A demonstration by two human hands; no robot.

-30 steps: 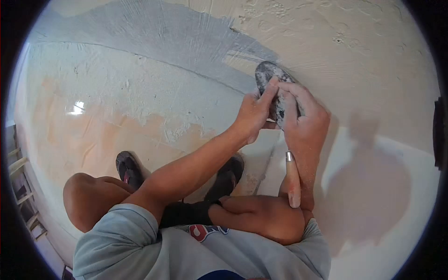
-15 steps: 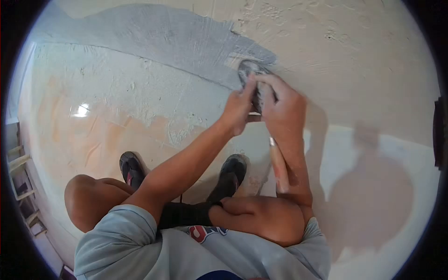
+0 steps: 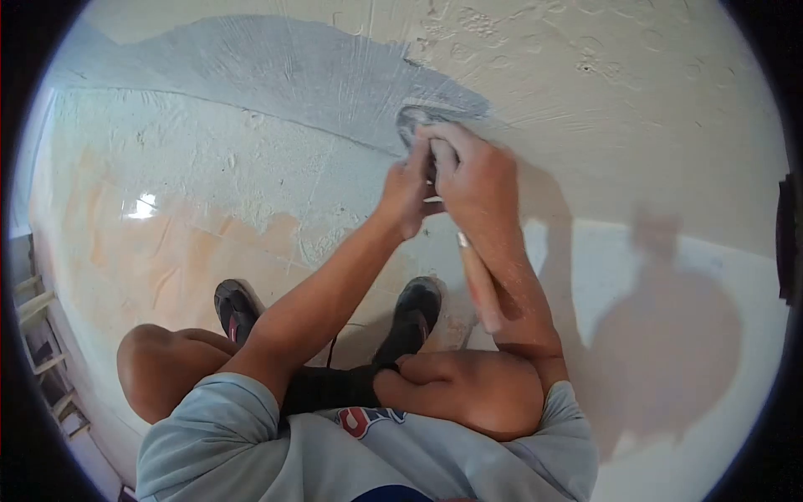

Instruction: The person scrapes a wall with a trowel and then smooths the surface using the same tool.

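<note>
A trowel with a dark, smeared, round-ended blade (image 3: 410, 119) lies against the wet grey patch (image 3: 309, 79) of the wall, near the patch's right tip. My left hand (image 3: 404, 197) is closed on the blade's near side, its thumb pressed along the metal. From the right, my right hand (image 3: 481, 171) wraps over the same blade, with its fingers meeting my left thumb. A worn wooden handle (image 3: 479, 284) with a metal ferrule points back below my right wrist, alongside the forearm. Both hands hide the middle of the trowel.
Rough pale wall (image 3: 602, 100) with lumps and marks spreads to the upper right. My dark shoes (image 3: 416, 305) rest on the floor below my arms. A slatted frame (image 3: 42, 335) stands at the far left edge. My shadow (image 3: 665, 351) falls at the right.
Both hands have slid left with the trowel along the lower edge of the grey patch. The wooden handle has swung left too, and the grip looks the same.
</note>
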